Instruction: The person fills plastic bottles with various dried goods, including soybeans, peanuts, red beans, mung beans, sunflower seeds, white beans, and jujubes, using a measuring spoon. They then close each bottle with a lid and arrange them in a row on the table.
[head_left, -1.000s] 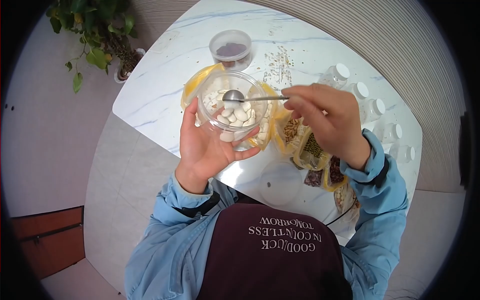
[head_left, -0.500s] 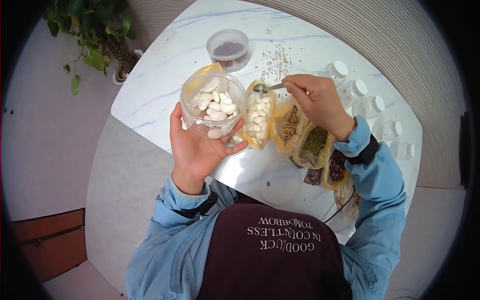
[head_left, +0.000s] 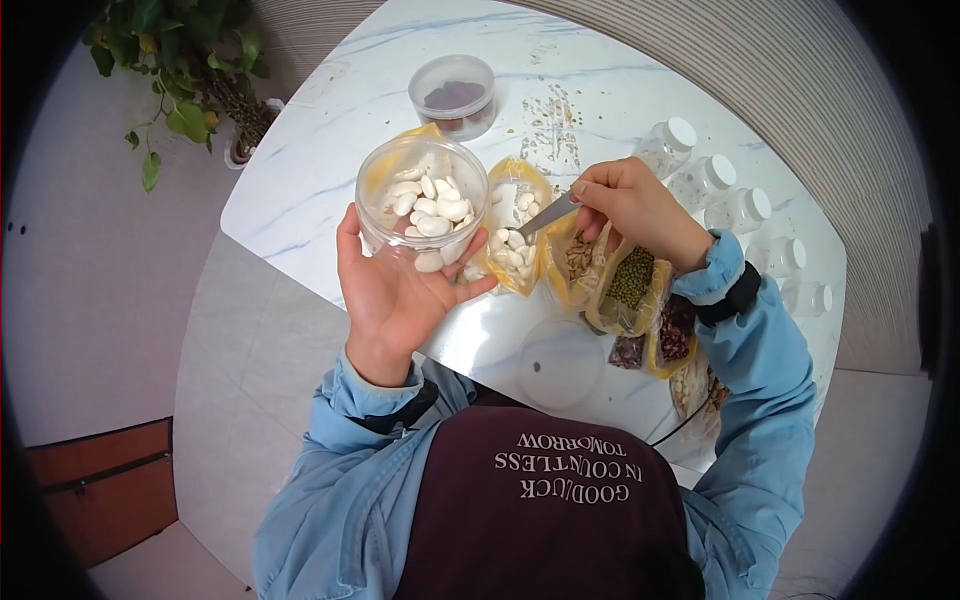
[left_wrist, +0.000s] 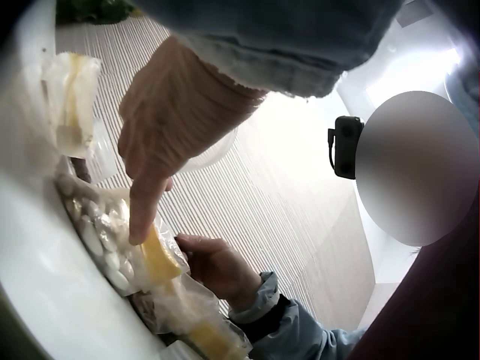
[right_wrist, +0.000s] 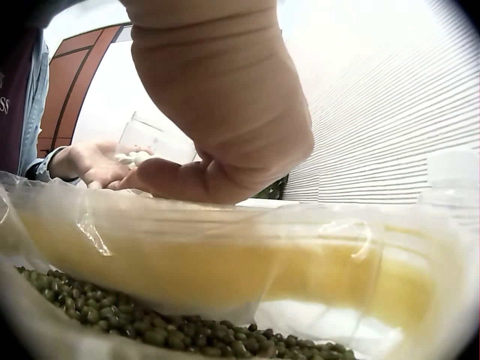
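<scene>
My left hand (head_left: 388, 300) holds a clear round plastic jar (head_left: 484, 200), thumb on one side and fingers on the other. White beans (head_left: 433, 224) lie in the jar. Just right of it is an open yellow-edged bag (head_left: 520, 172) with more white beans. My right hand (head_left: 642, 205) pinches the handle of a metal spoon (head_left: 552, 212), which slants down into this bag. The spoon's bowl is largely hidden among the beans. In the right wrist view, my right hand (right_wrist: 225, 112) is above a bag of green beans (right_wrist: 187, 330).
A lidless tub (head_left: 490, 108) with dark contents stands at the back. Bags of brown pieces (head_left: 580, 258), green beans (head_left: 630, 278) and dark red beans (head_left: 676, 330) line the right. Several white-capped jars (head_left: 716, 172) follow the right edge. A clear lid (head_left: 562, 370) lies at the front.
The spoon has gone from over the jar to the bag of white beans and now dips into it. My left hand has shifted slightly left with the jar.
</scene>
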